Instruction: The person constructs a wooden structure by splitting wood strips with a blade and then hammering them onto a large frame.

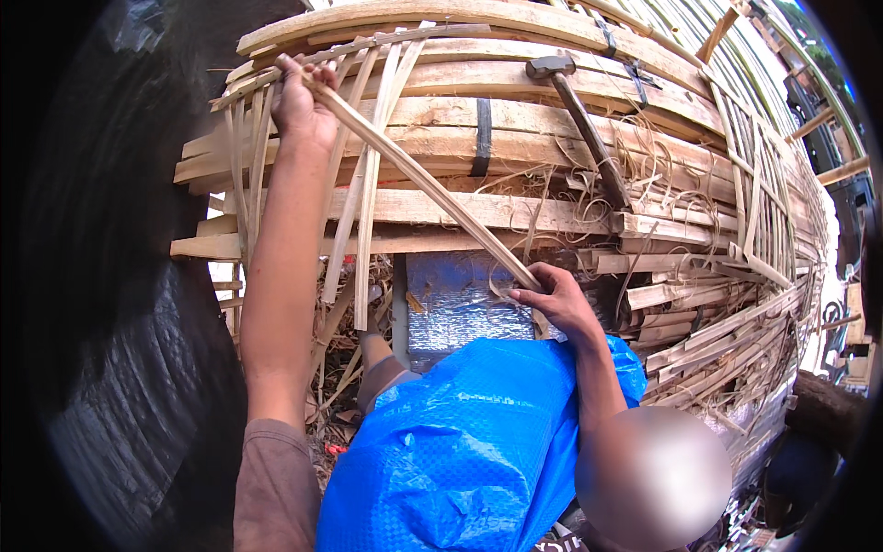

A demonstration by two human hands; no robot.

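A long pale bamboo strip (416, 173) slants down from upper left to lower right between my hands. My left hand (305, 109), its fingers closed, grips the strip's upper end beside a thin crosswise slat (395, 39). Lower down, my right hand (567, 302) pinches the other end between thumb and fingers, just above the blue plastic sheet (451, 432) over my lap. Several narrow loose strips (369, 198) hang from the crosswise slat beside my left forearm. Behind the held strip lie stacked wooden slats (543, 213).
A hammer (589, 129) with a dark wooden handle rests on the stacked slats. Curly shavings (648, 161) and split bamboo pieces (685, 313) lie at the right. Black plastic sheeting (138, 368) hangs at the left. A silvery foil surface (469, 317) shows beyond my lap.
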